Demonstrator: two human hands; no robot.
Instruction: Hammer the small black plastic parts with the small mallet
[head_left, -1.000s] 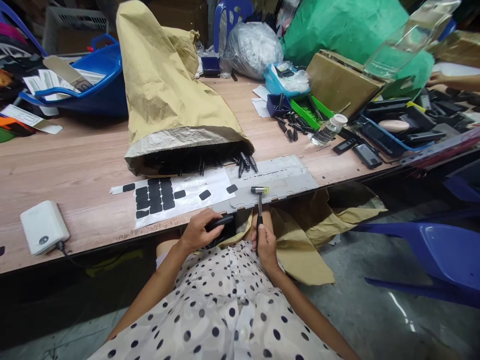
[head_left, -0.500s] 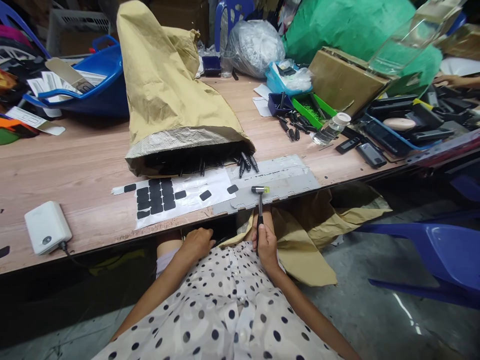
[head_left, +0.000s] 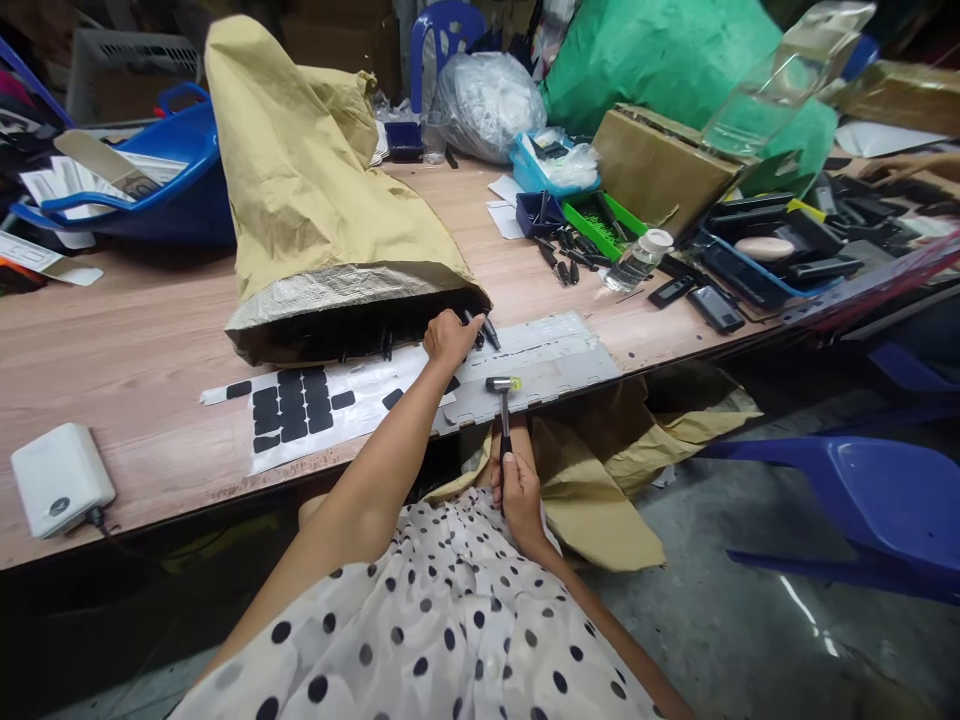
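My right hand is closed round the black handle of a small hammer, held upright at the table's front edge. Its head has a dark face and a yellow one. My left hand is over the table at the mouth of a large paper sack. Its thumb points right, by several black pen-shaped parts; the other fingers are mostly hidden, so a grip cannot be made out. Under the left forearm lies a white sheet with black stickers. A grey board lies below the hammer head's far side.
A white power bank with a cable sits at the left edge. Towards the right stand a clear bottle, a green tray and a blue-rimmed tray of black parts. A blue basin is at the back left.
My left hand has moved from below the table edge up and forward to the black parts at the sack's mouth. My right hand still holds the hammer. The view has shifted slightly right.
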